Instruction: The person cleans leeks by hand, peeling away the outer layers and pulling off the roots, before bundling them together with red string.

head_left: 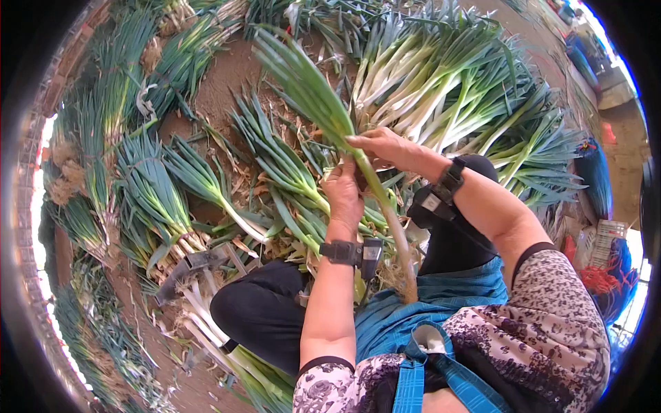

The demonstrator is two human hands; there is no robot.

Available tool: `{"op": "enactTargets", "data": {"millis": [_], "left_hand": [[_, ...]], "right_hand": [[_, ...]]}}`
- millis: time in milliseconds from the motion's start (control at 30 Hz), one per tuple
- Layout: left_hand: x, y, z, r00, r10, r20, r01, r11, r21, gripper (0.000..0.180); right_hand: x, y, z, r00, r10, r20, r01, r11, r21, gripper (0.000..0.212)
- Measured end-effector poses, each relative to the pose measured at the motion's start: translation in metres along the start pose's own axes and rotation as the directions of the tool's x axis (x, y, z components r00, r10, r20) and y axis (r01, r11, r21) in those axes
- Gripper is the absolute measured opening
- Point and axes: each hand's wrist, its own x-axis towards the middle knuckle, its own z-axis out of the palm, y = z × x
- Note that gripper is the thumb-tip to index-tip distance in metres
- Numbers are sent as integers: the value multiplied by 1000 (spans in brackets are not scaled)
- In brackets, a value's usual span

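I hold one long leek (323,110) upright in front of me, green leaves fanning up and away, pale stalk running down to a rooty end near my lap. My left hand (342,195) grips the stalk low down, fingers closed around it. My right hand (384,146) is closed on the leek just above, where the leaves split from the stalk. Both wrists carry black strapped devices. My knees in black trousers and a blue apron (427,303) are below the leek.
Loose leeks lie all around on the brown dirt: a big pile (454,89) ahead right, single ones (158,199) at left, more by my left knee (206,310). A grey metal tool (196,265) lies among them. Crates and bags (606,241) stand at right.
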Motion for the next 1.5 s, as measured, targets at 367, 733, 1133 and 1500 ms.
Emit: {"op": "enactTargets", "data": {"millis": [367, 733, 1133, 1500], "left_hand": [[-19, 32, 1, 873, 473, 123, -378, 495, 782, 32], [0, 33, 45, 967, 248, 60, -242, 817, 524, 25], [-13, 20, 22, 1000, 15, 5, -15, 940, 340, 28], [-37, 11, 36, 992, 48, 115, -110, 775, 623, 24]], "right_hand": [[-1, -49, -20, 930, -337, 145, 166, 739, 654, 40], [-13, -20, -15, 940, -314, -132, 318, 948, 14, 48], [-5, -37, -16, 928, -299, -223, 330, 937, 115, 34], [-18, -31, -4, 848, -453, -275, 427, 892, -151, 31]]}}
